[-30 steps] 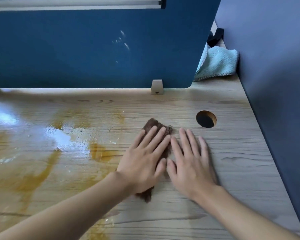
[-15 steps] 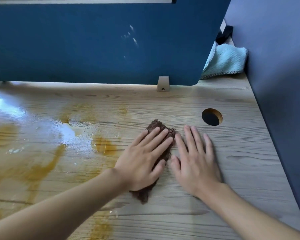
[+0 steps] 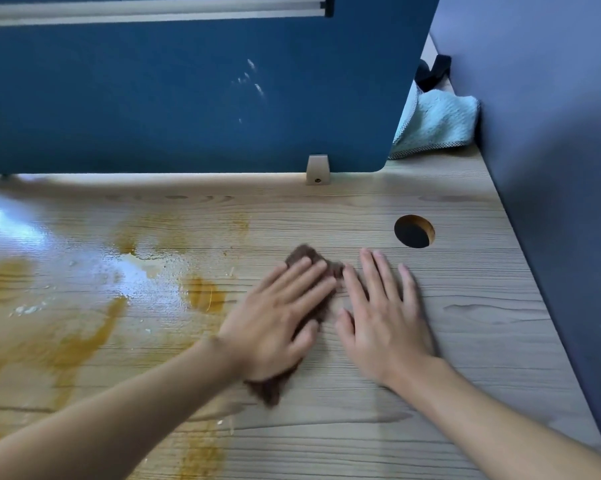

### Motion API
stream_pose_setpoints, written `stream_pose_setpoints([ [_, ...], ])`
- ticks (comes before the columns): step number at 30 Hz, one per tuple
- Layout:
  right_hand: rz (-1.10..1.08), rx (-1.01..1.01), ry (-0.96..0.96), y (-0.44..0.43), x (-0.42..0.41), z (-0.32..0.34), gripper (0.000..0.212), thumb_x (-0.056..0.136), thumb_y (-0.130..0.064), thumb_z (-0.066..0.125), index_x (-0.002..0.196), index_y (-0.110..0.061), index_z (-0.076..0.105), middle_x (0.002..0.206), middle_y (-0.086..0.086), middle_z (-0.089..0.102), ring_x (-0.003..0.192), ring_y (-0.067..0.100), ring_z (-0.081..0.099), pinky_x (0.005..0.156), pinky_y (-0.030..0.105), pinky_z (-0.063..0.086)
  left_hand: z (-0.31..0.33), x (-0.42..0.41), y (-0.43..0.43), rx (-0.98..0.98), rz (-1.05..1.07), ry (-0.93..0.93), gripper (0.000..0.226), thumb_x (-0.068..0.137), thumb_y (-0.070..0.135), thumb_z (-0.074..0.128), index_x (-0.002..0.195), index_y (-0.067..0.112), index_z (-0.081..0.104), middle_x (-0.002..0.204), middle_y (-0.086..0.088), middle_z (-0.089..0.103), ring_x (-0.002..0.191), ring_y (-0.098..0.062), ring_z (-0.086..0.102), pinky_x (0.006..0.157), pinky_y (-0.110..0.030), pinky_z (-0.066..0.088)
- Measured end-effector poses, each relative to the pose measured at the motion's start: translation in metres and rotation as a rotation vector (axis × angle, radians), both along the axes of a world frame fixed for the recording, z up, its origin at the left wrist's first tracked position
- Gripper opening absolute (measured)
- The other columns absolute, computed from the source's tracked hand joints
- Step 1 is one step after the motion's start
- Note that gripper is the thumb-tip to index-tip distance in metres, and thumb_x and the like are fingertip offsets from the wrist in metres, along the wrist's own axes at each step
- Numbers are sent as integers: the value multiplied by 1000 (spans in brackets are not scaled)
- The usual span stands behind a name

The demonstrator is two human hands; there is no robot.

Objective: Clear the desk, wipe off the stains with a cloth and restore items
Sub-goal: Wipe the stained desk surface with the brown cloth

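The left hand point(image 3: 274, 320) lies flat on a brown cloth point(image 3: 304, 254), fingers straight and close together, pressing it to the wooden table point(image 3: 465, 341) down and left of the round cable hole point(image 3: 414, 231). The right hand point(image 3: 385, 327) rests palm-down on bare wood just below that hole, fingers straight and slightly spread, holding nothing, just beside the cloth. Orange-brown stains point(image 3: 205, 294) and a wet sheen spread well left of the hole. Behind the hole stands a blue divider panel point(image 3: 188, 98) on 1 beige bracket point(image 3: 317, 169); up and right of the hole lies a pale teal towel point(image 3: 434, 126).
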State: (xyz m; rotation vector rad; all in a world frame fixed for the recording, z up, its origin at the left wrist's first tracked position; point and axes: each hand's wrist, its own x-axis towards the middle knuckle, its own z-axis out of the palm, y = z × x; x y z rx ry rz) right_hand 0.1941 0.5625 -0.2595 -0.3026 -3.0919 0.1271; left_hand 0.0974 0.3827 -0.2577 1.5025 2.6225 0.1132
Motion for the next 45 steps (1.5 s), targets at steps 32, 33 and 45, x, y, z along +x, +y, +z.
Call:
stream_pose_setpoints([
  [32,84,-16,-2,-33,46,0,66,91,-45,36,147,-10,44,158,18,31,149,30,24,117,59,22,5,-13,7,-20,528,-5,70,93,49,7,160,28,7,168,3,-1,153,-12,-8,125,-37,-4],
  [33,88,-12,-1,-33,46,-1,66,91,-45,36,147,-10,44,158,18,31,149,31,24,117,59,21,5,-5,8,-17,521,-1,69,94,48,8,160,26,7,168,2,-2,153,-14,-9,125,-38,-3],
  [45,190,-68,-4,-55,81,7,65,94,-47,34,148,-12,43,160,12,30,150,26,22,116,61,22,4,5,-14,-13,488,32,69,94,48,14,160,26,14,167,0,7,154,-16,2,125,-38,3],
])
